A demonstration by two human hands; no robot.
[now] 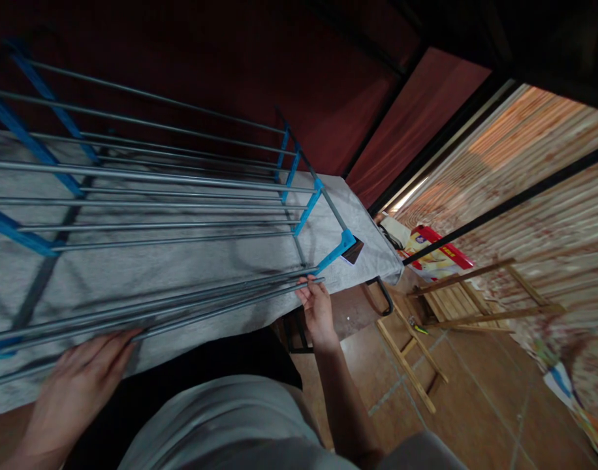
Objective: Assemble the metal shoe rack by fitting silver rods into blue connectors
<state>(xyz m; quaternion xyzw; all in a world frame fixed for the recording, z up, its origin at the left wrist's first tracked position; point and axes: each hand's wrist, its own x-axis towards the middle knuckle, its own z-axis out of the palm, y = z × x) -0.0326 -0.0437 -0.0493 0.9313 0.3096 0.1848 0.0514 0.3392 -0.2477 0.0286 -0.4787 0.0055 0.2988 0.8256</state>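
Note:
Along the front edge of the table lies a loose grey metal rod [220, 305], held in both hands. My right hand [317, 307] pinches it near its right end, close to a blue plastic bracket [334, 253]. At the lower left, my left hand [86, 372] has its fingers wrapped over the same rod. Behind the rod stands a rack [191, 204] of parallel grey rods joined by blue plastic brackets. Its front rods run just beyond my fingers. The rack's left end is cut off by the frame edge.
A grey cloth covers the table [220, 258]. A dark phone [352, 250] lies by the rack's right corner. On the tiled floor to the right are a wooden frame [411, 352], a folding wooden chair [475, 303] and a red and yellow box [439, 251]. Patterned curtains hang beyond.

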